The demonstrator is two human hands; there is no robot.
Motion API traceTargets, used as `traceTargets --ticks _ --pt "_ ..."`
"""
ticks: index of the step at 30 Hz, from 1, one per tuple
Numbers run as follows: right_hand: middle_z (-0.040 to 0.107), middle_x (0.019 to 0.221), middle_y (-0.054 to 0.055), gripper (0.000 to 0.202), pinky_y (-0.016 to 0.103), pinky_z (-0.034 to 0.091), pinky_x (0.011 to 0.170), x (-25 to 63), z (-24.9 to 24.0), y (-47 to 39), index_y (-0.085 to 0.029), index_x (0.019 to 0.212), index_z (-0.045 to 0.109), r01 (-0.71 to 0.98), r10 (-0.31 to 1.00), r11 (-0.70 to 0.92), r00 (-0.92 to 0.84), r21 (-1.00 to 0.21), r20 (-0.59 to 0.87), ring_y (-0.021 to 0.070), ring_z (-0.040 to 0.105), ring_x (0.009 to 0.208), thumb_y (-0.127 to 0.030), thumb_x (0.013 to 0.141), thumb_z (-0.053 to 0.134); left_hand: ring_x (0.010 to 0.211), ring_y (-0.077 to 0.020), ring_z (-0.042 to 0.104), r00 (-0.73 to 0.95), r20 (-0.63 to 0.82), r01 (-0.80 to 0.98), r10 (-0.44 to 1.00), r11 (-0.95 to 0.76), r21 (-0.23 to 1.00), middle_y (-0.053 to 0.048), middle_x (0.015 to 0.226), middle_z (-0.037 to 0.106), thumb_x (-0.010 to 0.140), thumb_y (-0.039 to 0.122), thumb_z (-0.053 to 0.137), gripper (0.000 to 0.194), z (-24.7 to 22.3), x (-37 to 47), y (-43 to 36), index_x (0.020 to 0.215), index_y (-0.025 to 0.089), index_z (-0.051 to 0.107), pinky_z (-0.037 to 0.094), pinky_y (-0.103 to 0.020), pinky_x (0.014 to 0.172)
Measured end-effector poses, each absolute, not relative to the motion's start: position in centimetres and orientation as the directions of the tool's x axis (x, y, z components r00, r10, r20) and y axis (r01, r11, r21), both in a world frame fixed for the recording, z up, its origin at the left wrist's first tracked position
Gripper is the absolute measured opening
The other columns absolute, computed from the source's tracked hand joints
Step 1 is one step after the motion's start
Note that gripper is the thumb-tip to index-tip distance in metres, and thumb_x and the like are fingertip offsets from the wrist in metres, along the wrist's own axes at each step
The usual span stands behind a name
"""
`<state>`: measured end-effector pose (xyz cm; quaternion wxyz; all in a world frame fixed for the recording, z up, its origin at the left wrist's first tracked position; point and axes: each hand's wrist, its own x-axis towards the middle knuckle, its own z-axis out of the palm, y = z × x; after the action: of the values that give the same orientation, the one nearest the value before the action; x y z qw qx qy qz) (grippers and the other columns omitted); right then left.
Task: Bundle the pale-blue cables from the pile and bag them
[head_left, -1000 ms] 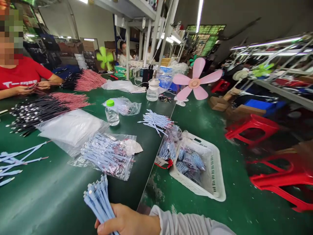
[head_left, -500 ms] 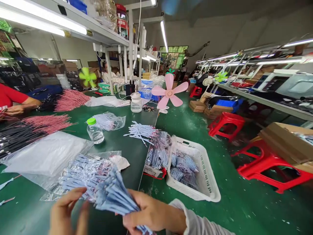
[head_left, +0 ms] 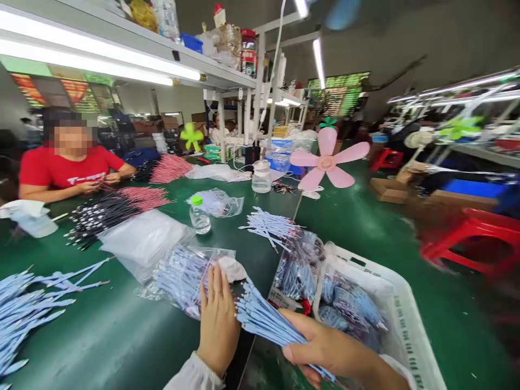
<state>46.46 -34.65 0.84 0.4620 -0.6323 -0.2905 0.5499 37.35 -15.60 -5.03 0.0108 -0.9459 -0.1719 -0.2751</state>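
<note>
My right hand is closed round a bundle of light blue strips, whose loose ends fan out to the left. Fingers extended and nearly flat, my left hand rests at the right edge of a clear plastic bag filled with blue pieces, beside the fanned ends of the bundle. A crumpled white piece lies just behind my left fingertips. Farther back on the green table is a loose pile of blue strips.
A white basket with bagged blue pieces stands right of the table edge. More strips lie left. A green-capped bottle, pink fan and black-red wire piles are behind. A person in red sits across.
The view has turned left, bringing the seated person and left-hand strips into sight. My left hand has moved right, onto the bag's edge. The bundle stays in my right hand.
</note>
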Motion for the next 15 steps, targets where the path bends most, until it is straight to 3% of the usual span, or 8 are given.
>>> traceTargets --ticks 3,6,10,15 --pt "0.041 0.048 -0.008 0.045 0.017 0.035 0.04 46.8 0.0 -34.6 -0.013 0.111 0.046 -0.187 0.886 -0.405 0.16 -0.895 -0.435 0.0053 0.037 0.038 -0.038 0.075 0.057 0.137 -0.0258 0.007 0.769 0.518 0.367 0.376 -0.922 0.125 -0.02 0.145 0.02 0.075 -0.006 0.026 0.065 -4.3 36.8 -15.0 0.139 0.002 0.019 0.026 -0.052 0.106" --pt "0.042 0.055 -0.007 0.053 0.018 0.036 0.041 47.0 -0.2 -33.7 -0.015 0.116 0.043 -0.3 0.864 -0.441 0.114 -0.846 -0.491 0.0037 0.033 0.038 -0.043 0.075 0.059 0.137 -0.023 0.0 0.781 0.504 0.307 0.369 -0.929 0.205 -0.018 0.148 0.012 0.068 -0.01 0.022 0.076 -3.3 36.2 -14.5 0.141 0.004 0.008 0.021 -0.052 0.109" --pt "0.042 0.06 -0.007 0.043 0.017 0.035 0.042 47.2 0.7 -31.2 -0.017 0.106 0.048 -0.3 0.818 -0.538 0.04 -0.788 -0.574 0.0022 0.033 0.04 -0.042 0.074 0.062 0.137 -0.023 -0.002 0.831 0.445 0.248 0.333 -0.939 0.239 -0.015 0.149 0.008 0.076 -0.005 0.022 0.069 -2.4 35.4 -14.5 0.142 0.006 0.008 0.018 -0.051 0.11" --pt "0.038 0.051 -0.008 0.029 0.017 0.034 0.042 47.8 1.5 -27.5 -0.017 0.084 0.048 -0.2 0.826 -0.552 0.004 -0.81 -0.564 0.0032 0.031 0.04 -0.041 0.075 0.062 0.137 -0.0246 -0.001 0.882 0.364 0.233 0.3 -0.948 0.217 -0.013 0.149 0.005 0.085 0.004 0.024 0.058 -1.6 34.4 -15.5 0.142 0.005 0.011 0.02 -0.05 0.11"
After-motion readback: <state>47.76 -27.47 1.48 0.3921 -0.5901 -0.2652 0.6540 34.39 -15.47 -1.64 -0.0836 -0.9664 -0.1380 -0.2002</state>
